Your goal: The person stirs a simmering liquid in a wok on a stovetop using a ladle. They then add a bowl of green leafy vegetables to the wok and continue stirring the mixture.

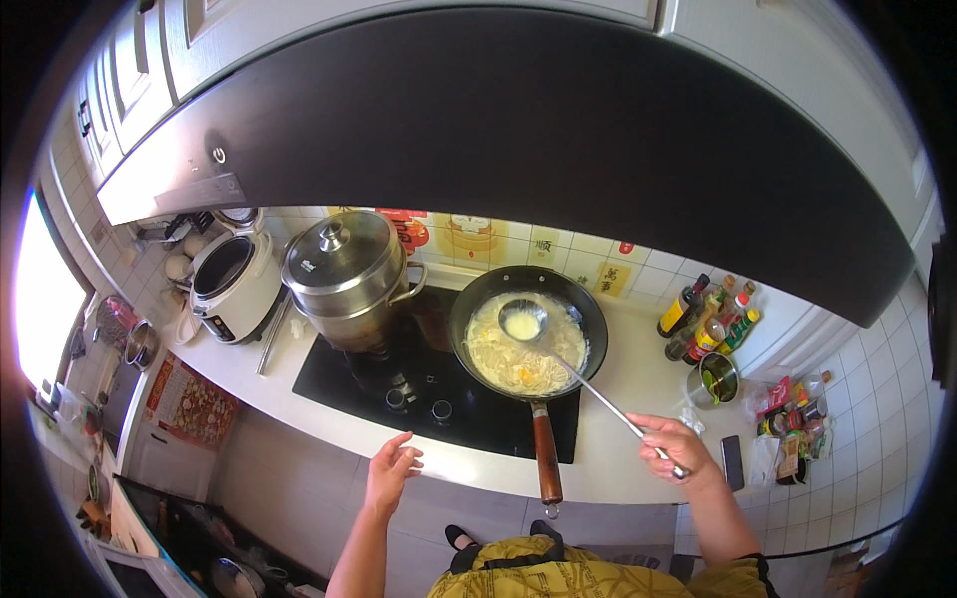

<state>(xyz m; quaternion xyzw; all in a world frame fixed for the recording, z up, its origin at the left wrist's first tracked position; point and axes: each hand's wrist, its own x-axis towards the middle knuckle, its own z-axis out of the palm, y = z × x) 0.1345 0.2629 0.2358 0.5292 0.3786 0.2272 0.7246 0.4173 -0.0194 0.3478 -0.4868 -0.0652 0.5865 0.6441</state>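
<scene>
A long-handled metal ladle (pixel 591 385) is in my right hand (pixel 677 450), gripped near the end of its handle. Its bowl holds pale yellowish liquid and hangs over the wok. The black wok (pixel 593 329) sits on the right of the cooktop, its wooden handle (pixel 547 460) pointing toward me. Noodles in a pale, cloudy broth (pixel 493 355) fill the wok, with an orange-yellow piece showing near the front. My left hand (pixel 392 467) is raised before the counter's front edge, fingers apart and holding nothing.
A lidded steel steamer pot (pixel 348 276) stands on the left of the black cooktop (pixel 336 389). Left of it are metal tongs or chopsticks (pixel 273 335) and a rice cooker (pixel 239 288). Sauce bottles (pixel 703 329), a steel pot with greens (pixel 712 380) and a phone (pixel 733 463) lie right. The range hood (pixel 508 134) overhangs.
</scene>
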